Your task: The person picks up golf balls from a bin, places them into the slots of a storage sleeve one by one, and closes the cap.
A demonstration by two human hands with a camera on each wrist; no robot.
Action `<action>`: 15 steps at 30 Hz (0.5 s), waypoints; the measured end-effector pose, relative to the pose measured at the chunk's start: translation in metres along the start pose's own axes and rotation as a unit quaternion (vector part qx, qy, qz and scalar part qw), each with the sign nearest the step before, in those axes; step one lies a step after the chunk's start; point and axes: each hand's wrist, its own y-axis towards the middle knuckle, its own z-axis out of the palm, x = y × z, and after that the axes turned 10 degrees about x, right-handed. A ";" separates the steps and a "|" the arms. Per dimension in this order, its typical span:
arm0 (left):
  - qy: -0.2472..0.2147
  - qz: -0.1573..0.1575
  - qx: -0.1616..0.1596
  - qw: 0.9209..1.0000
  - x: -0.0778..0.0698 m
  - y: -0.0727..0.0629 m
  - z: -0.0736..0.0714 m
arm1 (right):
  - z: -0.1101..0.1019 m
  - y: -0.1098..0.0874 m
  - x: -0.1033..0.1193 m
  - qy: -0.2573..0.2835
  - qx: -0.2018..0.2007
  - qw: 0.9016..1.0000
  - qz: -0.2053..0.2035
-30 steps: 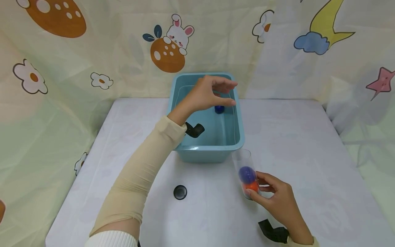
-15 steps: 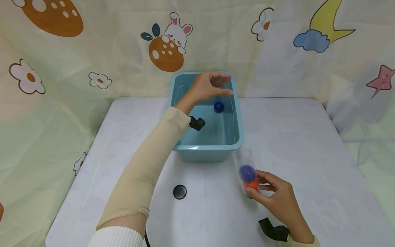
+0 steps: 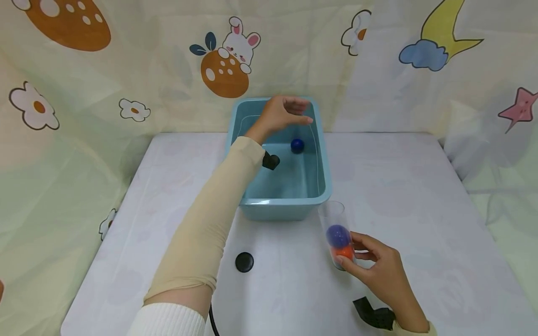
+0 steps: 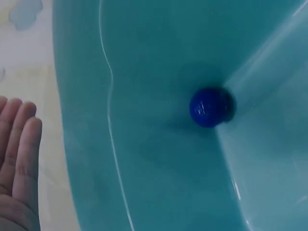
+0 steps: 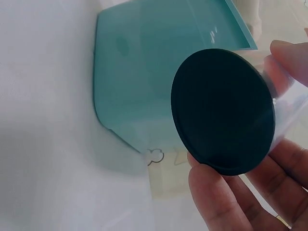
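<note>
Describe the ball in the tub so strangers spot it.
On the white table stands a turquoise tub. Inside, toward the far right, lies a dark blue ball. Unlike the other blue ball and orange ball in the clear tube, it lies loose.

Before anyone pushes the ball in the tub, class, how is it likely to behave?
The ball is round, so it would probably roll at a light push. Its shiny highlights suggest a smooth, perhaps slippery surface. The raised walls of the tub would likely keep it from escaping.

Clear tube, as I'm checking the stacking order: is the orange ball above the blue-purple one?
No, the blue-purple ball sits above the orange ball inside the clear tube.
</note>
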 end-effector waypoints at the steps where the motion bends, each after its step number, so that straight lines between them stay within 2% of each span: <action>1: -0.002 -0.003 -0.006 1.000 0.002 0.003 -0.002 | 0.000 0.000 -0.001 0.001 -0.001 1.000 -0.001; 8: -0.007 -0.030 -0.034 0.999 0.019 0.014 -0.011 | -0.003 -0.001 -0.007 0.003 -0.008 1.000 -0.004; 15: -0.020 -0.065 -0.041 0.997 0.037 0.019 -0.006 | -0.006 -0.002 -0.006 0.002 -0.012 1.000 -0.004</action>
